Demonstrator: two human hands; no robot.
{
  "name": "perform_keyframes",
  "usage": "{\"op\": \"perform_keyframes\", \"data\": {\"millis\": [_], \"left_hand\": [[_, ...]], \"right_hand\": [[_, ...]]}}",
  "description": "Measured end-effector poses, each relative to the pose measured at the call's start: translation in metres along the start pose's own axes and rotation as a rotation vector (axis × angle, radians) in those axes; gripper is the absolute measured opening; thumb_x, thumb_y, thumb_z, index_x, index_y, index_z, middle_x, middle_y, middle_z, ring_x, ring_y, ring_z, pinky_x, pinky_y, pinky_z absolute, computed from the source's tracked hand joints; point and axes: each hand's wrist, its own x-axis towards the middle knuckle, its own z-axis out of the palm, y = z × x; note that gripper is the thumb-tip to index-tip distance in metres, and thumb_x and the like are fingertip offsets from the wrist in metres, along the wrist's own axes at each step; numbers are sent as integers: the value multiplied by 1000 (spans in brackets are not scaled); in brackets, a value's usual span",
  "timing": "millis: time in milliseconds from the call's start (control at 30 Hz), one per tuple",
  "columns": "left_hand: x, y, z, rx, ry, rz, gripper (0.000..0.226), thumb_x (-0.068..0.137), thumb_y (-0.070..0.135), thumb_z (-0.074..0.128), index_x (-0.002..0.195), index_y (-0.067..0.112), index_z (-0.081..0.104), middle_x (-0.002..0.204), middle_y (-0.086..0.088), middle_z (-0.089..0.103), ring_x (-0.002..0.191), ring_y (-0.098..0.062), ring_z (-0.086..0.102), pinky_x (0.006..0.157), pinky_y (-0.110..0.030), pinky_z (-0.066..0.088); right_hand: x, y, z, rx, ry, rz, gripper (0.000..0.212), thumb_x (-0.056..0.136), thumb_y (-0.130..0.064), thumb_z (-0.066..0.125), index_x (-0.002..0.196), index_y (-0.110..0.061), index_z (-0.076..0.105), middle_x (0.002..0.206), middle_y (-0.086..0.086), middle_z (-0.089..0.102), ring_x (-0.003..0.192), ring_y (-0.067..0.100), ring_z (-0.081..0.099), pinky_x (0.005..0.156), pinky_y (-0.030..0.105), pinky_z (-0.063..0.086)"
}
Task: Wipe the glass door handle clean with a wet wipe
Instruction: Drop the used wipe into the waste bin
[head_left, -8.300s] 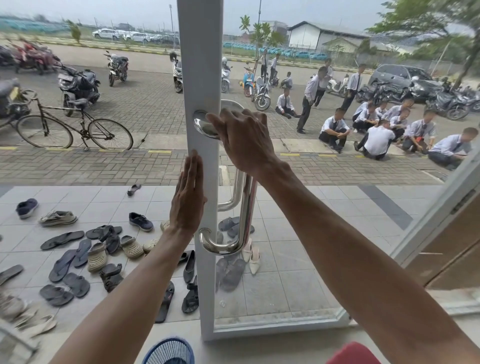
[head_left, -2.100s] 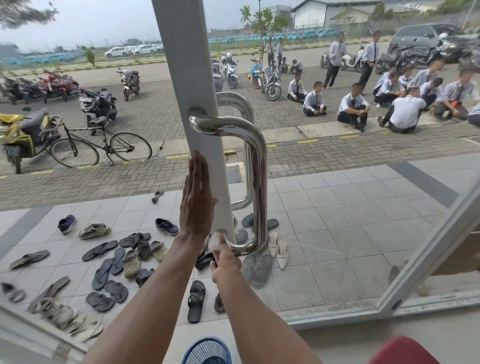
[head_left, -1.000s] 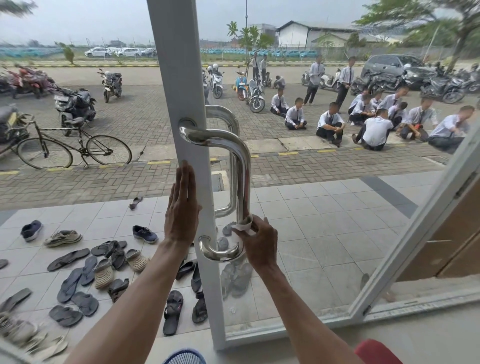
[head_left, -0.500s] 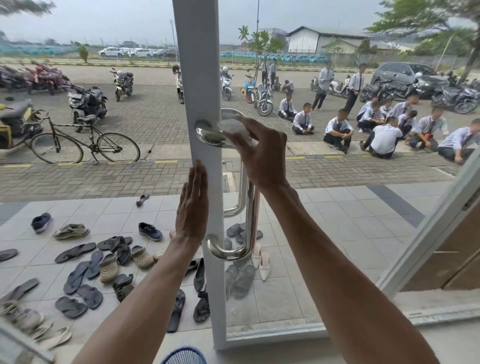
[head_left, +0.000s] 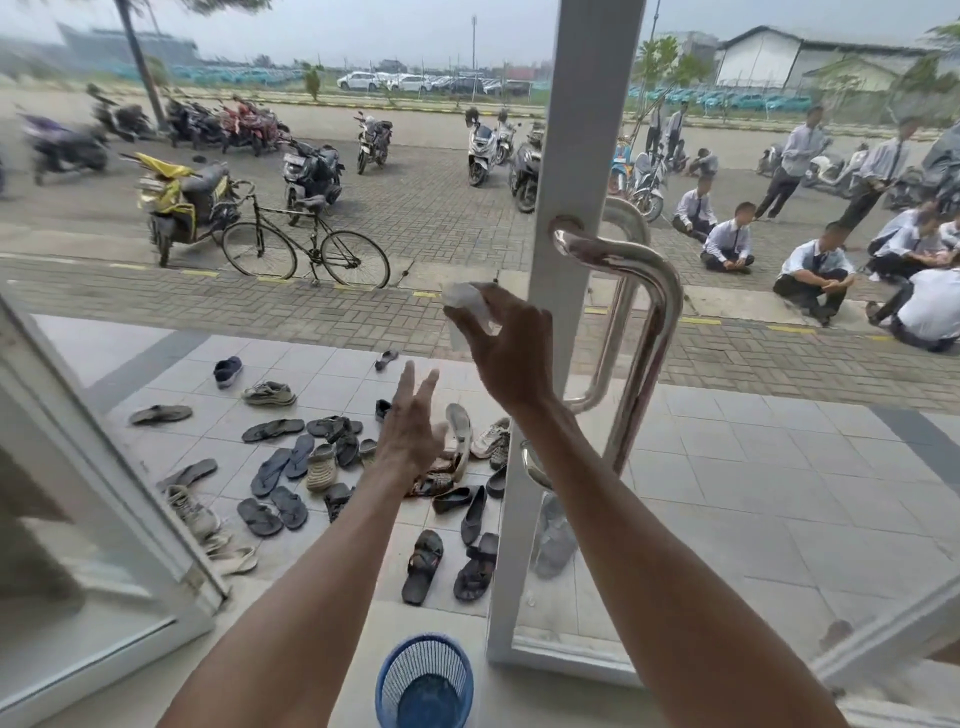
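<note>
A polished steel pull handle (head_left: 655, 332) is fixed to the white frame (head_left: 582, 156) of the glass door, right of centre. My right hand (head_left: 511, 348) is off the handle, to the left of the frame, and pinches a crumpled white wet wipe (head_left: 467, 305) in its fingertips. My left hand (head_left: 413, 431) hovers lower and further left in the open doorway, fingers spread and straight, touching nothing. My right forearm hides the handle's lower mount.
A blue mesh waste basket (head_left: 425, 680) stands on the floor just below my arms. Another white door frame (head_left: 104, 499) slants at the left. Several sandals and shoes (head_left: 332, 467) lie on the tiles outside; a bicycle (head_left: 306, 249), motorbikes and seated people are beyond.
My right hand left the handle's top and moved left of the frame with the wipe. My left hand came off the door frame and now floats free. The view swung left.
</note>
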Motion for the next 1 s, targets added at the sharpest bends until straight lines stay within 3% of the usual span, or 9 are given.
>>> {"op": "perform_keyframes", "data": {"millis": [100, 167, 233, 400, 500, 567, 667, 867, 1000], "left_hand": [[-12, -37, -5, -187, 16, -224, 63, 85, 3, 70, 144, 7, 46, 131, -12, 60, 118, -27, 58, 88, -30, 54], [-24, -60, -3, -340, -8, -366, 55, 86, -1, 67, 138, 6, 52, 119, -9, 67, 112, -28, 62, 88, -36, 57], [-36, -80, 3, -440, -62, -495, 56, 86, -2, 68, 139, 7, 53, 129, -18, 64, 119, -31, 62, 101, -45, 53], [-67, -119, 41, -634, -95, -599, 57, 84, 1, 72, 139, 7, 56, 124, -20, 67, 116, -34, 64, 103, -46, 51], [-89, -140, 83, -753, -102, -640, 42, 95, 4, 61, 137, 8, 58, 113, -21, 68, 102, -42, 64, 84, -45, 54], [-107, -153, 115, -861, -132, -695, 31, 101, 9, 52, 131, 13, 61, 108, -13, 65, 94, -30, 62, 70, -34, 48], [-134, -182, 177, -938, -167, -801, 19, 105, 22, 48, 116, 26, 63, 112, -5, 62, 93, -23, 62, 70, -31, 50], [-196, -254, 329, -856, -157, -902, 30, 102, 28, 47, 121, 13, 65, 116, -16, 68, 101, -34, 70, 76, -43, 62], [-242, -314, 444, -886, -169, -1070, 24, 100, 21, 48, 110, 6, 64, 107, -18, 63, 76, -28, 63, 61, -34, 59]], "right_hand": [[-30, 10, 40, 9, -59, 121, 28, 88, -42, 72, 98, -16, 73, 80, 5, 76, 71, 25, 71, 62, 33, 53], [-54, 20, 65, 57, -130, 226, 26, 88, -40, 73, 93, -14, 73, 80, 8, 76, 70, 27, 70, 62, 42, 56], [-77, 32, 88, 80, -185, 327, 25, 88, -39, 73, 90, -13, 72, 79, 9, 75, 70, 29, 68, 62, 47, 55], [-147, 66, 140, 93, -311, 542, 29, 88, -35, 71, 77, -9, 66, 75, 10, 70, 68, 30, 64, 62, 48, 55], [-196, 97, 171, 111, -370, 626, 33, 87, -30, 71, 71, -3, 61, 78, 14, 70, 68, 26, 59, 66, 39, 49], [-233, 117, 189, 128, -410, 695, 26, 86, -29, 72, 75, -6, 66, 73, 8, 68, 68, 24, 59, 66, 43, 50], [-297, 160, 223, 145, -468, 770, 19, 85, -27, 72, 81, -9, 70, 77, 7, 71, 74, 26, 65, 68, 40, 51], [-441, 262, 290, 205, -525, 993, 15, 82, -24, 73, 81, -10, 69, 73, 0, 67, 69, 17, 57, 54, 28, 44], [-549, 342, 342, 210, -655, 1127, 18, 82, -22, 78, 88, -8, 69, 88, 9, 69, 85, 25, 64, 73, 36, 51]]}}
